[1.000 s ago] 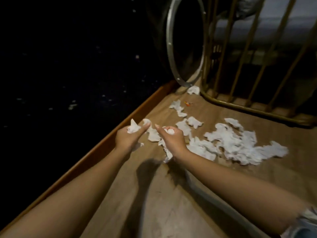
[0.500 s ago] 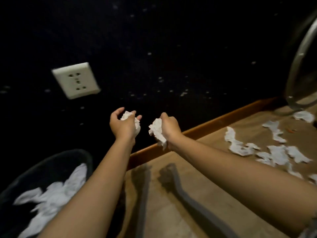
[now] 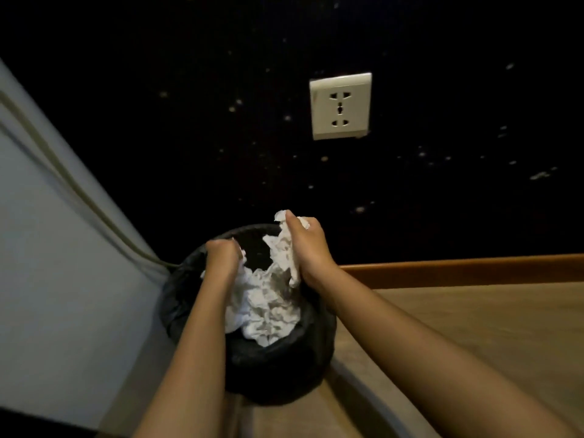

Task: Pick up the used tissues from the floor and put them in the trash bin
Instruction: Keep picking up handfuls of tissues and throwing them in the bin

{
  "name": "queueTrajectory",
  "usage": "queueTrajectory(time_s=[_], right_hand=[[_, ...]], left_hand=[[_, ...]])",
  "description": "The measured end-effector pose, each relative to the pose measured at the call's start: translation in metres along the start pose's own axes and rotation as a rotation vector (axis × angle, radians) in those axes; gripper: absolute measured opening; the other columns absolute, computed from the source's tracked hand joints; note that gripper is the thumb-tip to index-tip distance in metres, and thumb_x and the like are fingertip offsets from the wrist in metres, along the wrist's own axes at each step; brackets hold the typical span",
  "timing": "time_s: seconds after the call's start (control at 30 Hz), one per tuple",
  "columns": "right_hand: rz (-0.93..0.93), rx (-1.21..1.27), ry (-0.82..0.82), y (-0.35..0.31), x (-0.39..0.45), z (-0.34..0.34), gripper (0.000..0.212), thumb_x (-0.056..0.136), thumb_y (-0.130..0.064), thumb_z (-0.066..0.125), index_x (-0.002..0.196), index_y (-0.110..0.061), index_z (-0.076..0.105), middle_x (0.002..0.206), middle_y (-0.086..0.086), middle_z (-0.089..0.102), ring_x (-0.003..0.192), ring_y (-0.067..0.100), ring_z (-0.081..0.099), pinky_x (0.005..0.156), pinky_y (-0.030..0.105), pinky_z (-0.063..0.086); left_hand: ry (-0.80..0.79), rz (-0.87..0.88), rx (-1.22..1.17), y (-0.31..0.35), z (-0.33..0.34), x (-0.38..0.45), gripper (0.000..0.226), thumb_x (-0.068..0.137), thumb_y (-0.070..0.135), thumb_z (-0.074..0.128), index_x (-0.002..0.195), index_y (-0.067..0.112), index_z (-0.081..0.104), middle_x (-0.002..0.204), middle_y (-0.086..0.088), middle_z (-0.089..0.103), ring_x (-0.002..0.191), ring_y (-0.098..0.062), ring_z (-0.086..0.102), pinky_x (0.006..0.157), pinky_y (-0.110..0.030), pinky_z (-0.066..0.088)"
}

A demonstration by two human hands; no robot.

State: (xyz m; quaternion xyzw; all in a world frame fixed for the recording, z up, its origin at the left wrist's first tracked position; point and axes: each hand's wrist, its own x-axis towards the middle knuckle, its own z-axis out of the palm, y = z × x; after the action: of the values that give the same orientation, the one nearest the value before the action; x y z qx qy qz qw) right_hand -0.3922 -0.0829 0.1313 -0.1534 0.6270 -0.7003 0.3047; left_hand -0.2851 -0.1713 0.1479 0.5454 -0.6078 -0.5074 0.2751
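Both hands are hovering over the trash bin [image 3: 278, 371] — the right hand [image 3: 311, 251] is clutching crumpled tissues [image 3: 286, 245], the left hand [image 3: 222, 257] is closed, contents barely visible. A tissue pile [image 3: 268, 308] is already lying inside; dropping remains.

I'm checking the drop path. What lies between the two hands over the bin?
In the head view, between the left hand and right hand hangs the right hand's tissue, above the bin.

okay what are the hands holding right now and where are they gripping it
The right hand clutches a crumpled white tissue at its top. The left hand is fisted around another white tissue scrap, over the black trash bin.
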Motion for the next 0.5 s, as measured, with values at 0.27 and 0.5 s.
queueTrajectory(time_s=[0.27,0.5], right_hand=[[-0.213,-0.395,-0.144,0.004,0.001,0.014,0.057,0.085,-0.030,0.073,0.133,-0.021,0.044,0.129,-0.001,0.053,0.117,0.010,0.050,0.096,0.029,0.046],[-0.443,-0.461,-0.087,-0.029,0.009,-0.037,0.017,0.089,-0.008,0.067,0.103,-0.016,0.064,0.100,0.004,0.070,0.095,0.016,0.067,0.086,0.028,0.053]], left_hand=[[0.175,0.179,0.208,-0.021,-0.006,0.021,0.033,0.082,0.017,0.059,0.115,0.021,0.054,0.123,-0.012,0.061,0.117,-0.037,0.054,0.104,-0.053,0.040],[0.039,0.501,-0.018,0.049,0.040,-0.007,0.022,0.091,0.008,0.061,0.112,0.006,0.059,0.097,-0.002,0.063,0.081,-0.008,0.060,0.064,-0.003,0.042]])
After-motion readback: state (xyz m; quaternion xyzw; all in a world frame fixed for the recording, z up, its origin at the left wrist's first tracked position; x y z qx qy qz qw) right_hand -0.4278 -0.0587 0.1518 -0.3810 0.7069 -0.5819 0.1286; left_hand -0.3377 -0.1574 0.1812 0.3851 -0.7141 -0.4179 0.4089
